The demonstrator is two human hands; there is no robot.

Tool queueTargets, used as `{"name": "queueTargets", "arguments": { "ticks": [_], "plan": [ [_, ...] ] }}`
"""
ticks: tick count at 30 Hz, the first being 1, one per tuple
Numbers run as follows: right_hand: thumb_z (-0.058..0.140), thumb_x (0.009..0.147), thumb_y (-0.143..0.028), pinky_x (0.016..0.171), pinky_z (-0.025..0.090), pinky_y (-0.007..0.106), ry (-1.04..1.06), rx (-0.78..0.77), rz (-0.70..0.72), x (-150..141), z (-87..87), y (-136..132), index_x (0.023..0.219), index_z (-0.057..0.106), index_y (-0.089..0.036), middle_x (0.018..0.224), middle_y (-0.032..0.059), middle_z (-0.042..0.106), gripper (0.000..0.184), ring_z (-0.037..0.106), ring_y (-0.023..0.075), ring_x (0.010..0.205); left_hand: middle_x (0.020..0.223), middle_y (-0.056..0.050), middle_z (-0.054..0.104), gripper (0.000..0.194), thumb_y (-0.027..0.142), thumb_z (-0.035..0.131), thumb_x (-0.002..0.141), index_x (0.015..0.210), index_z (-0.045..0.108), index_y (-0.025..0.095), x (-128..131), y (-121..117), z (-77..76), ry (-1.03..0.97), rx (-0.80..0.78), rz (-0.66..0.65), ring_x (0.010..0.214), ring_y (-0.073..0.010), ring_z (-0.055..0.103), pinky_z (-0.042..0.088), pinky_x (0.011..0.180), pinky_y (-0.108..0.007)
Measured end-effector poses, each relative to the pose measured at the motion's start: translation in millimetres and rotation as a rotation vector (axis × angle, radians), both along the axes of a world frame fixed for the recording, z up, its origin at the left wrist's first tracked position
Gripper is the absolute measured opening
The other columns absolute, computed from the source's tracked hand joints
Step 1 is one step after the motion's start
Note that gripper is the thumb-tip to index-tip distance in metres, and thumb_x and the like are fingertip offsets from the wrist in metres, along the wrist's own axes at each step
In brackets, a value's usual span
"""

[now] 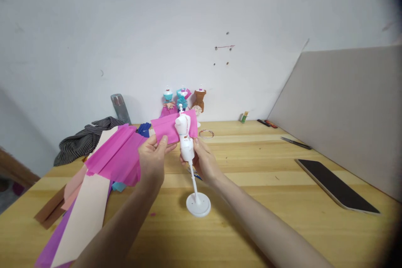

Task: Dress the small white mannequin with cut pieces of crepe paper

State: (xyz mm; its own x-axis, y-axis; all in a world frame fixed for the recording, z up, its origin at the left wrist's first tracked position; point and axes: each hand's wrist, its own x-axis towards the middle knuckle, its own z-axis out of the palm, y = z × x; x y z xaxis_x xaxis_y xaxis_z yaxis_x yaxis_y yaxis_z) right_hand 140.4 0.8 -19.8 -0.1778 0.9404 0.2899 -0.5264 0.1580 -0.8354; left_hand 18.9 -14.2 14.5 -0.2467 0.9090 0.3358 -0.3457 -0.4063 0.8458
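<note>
A small white dress-form mannequin (187, 149) on a thin stem with a round base (198, 205) tilts slightly in front of me. My right hand (202, 157) is closed around its hip from the right side. Behind the torso stretches a piece of pink crepe paper (165, 127), its left part pinched between the thumb and fingers of my left hand (154, 157). The paper's right edge comes down to my right fingertips; whether they grip it too I cannot tell. Partly hidden behind the stem lie scissors (195, 174) with blue on them.
Crepe paper sheets (116, 157) and a striped cloth (91, 136) are heaped on the left. Dressed mannequins (199, 99) and a bottle (120, 108) stand by the wall. A black tablet-like slab (336, 185), dark tweezers-like tool (295, 143) and green-labelled small item (244, 117) are on the right.
</note>
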Motion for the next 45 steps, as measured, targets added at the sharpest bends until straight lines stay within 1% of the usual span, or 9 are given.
{"name": "queueTargets", "arguments": {
  "ticks": [4, 9, 16, 19, 24, 30, 36, 41, 45],
  "plan": [
    [0.058, 0.080, -0.062, 0.048, 0.046, 0.026, -0.035, 0.066, -0.048, -0.7, -2.9, 1.5, 0.081, 0.056, -0.020, 0.064, -0.0019, 0.058, 0.042, 0.054, 0.0131, 0.051, 0.072, -0.002, 0.071, 0.024, 0.032, 0.075, 0.070, 0.078, 0.067, 0.011, 1.2, -3.0, 2.4, 0.043, 0.006, 0.039, 0.071, -0.0184, 0.070, 0.060, 0.079, -0.039],
    [0.052, 0.086, -0.058, 0.058, 0.046, 0.027, -0.174, 0.131, -0.130, 2.1, -2.3, -0.8, 0.087, 0.056, -0.022, 0.070, -0.0013, 0.055, 0.037, 0.052, 0.0135, 0.058, 0.078, -0.003, 0.072, 0.026, 0.031, 0.075, 0.071, 0.089, 0.069, 0.013, 0.8, -3.9, 7.1, 0.064, 0.010, 0.044, 0.074, -0.0189, 0.071, 0.060, 0.079, -0.039],
    [0.045, 0.090, -0.055, 0.059, 0.042, 0.025, -0.329, 0.218, -0.223, 4.1, 3.5, -4.9, 0.084, 0.053, -0.021, 0.080, 0.0026, 0.053, 0.035, 0.050, 0.0166, 0.073, 0.065, 0.000, 0.067, 0.019, 0.030, 0.074, 0.071, 0.071, 0.065, 0.014, 0.3, -4.7, 9.5, 0.093, 0.023, 0.080, 0.070, -0.0185, 0.070, 0.061, 0.077, -0.037],
    [0.045, 0.091, -0.053, 0.062, 0.042, 0.025, -0.336, 0.222, -0.243, 3.4, 1.6, -3.9, 0.084, 0.052, -0.022, 0.079, 0.0015, 0.052, 0.032, 0.049, 0.0161, 0.072, 0.069, -0.001, 0.069, 0.017, 0.029, 0.072, 0.073, 0.076, 0.067, 0.013, 1.9, -6.0, 8.3, 0.118, 0.042, 0.085, 0.069, -0.0175, 0.070, 0.060, 0.074, -0.034],
    [0.043, 0.092, -0.049, 0.064, 0.042, 0.026, -0.348, 0.253, -0.278, 2.8, -1.3, -1.5, 0.085, 0.052, -0.022, 0.077, 0.0005, 0.051, 0.030, 0.048, 0.0154, 0.071, 0.067, 0.001, 0.069, 0.011, 0.026, 0.067, 0.077, 0.074, 0.067, 0.015, 6.1, -8.1, 2.6, 0.234, 0.096, 0.171, 0.066, -0.0148, 0.068, 0.057, 0.068, -0.025],
    [0.044, 0.092, -0.046, 0.063, 0.042, 0.027, -0.319, 0.238, -0.288, 2.8, -2.9, 1.0, 0.087, 0.053, -0.023, 0.075, -0.0005, 0.052, 0.026, 0.049, 0.0155, 0.066, 0.083, -0.004, 0.074, 0.016, 0.024, 0.067, 0.077, 0.089, 0.070, 0.015, 13.2, -14.1, -1.0, 0.256, 0.127, 0.165, 0.075, -0.0180, 0.071, 0.057, 0.075, -0.027],
    [0.044, 0.092, -0.045, 0.064, 0.043, 0.028, -0.307, 0.235, -0.288, 1.4, -5.6, 2.7, 0.087, 0.053, -0.023, 0.075, -0.0004, 0.052, 0.024, 0.050, 0.0159, 0.067, 0.075, -0.003, 0.073, 0.015, 0.020, 0.071, 0.071, 0.086, 0.070, 0.016, 14.7, -15.2, 2.8, 0.290, 0.132, 0.193, 0.071, -0.0163, 0.070, 0.057, 0.072, -0.025],
    [0.045, 0.091, -0.045, 0.062, 0.042, 0.027, -0.312, 0.231, -0.303, -0.4, -4.5, 2.0, 0.083, 0.052, -0.023, 0.075, -0.0003, 0.052, 0.024, 0.050, 0.0157, 0.066, 0.066, 0.001, 0.070, 0.007, 0.021, 0.072, 0.071, 0.075, 0.069, 0.018, 14.0, -9.5, -4.0, 0.298, 0.136, 0.294, 0.063, -0.0138, 0.067, 0.055, 0.064, -0.022],
    [0.044, 0.092, -0.041, 0.063, 0.042, 0.027, -0.351, 0.258, -0.354, 0.3, -3.2, 1.1, 0.088, 0.054, -0.022, 0.079, 0.0002, 0.053, 0.021, 0.050, 0.0161, 0.069, 0.074, 0.000, 0.073, 0.006, 0.023, 0.070, 0.074, 0.079, 0.072, 0.021, 11.5, -7.6, -12.6, 0.471, 0.224, 0.398, 0.067, -0.0149, 0.067, 0.054, 0.069, -0.024]
  ]
}}
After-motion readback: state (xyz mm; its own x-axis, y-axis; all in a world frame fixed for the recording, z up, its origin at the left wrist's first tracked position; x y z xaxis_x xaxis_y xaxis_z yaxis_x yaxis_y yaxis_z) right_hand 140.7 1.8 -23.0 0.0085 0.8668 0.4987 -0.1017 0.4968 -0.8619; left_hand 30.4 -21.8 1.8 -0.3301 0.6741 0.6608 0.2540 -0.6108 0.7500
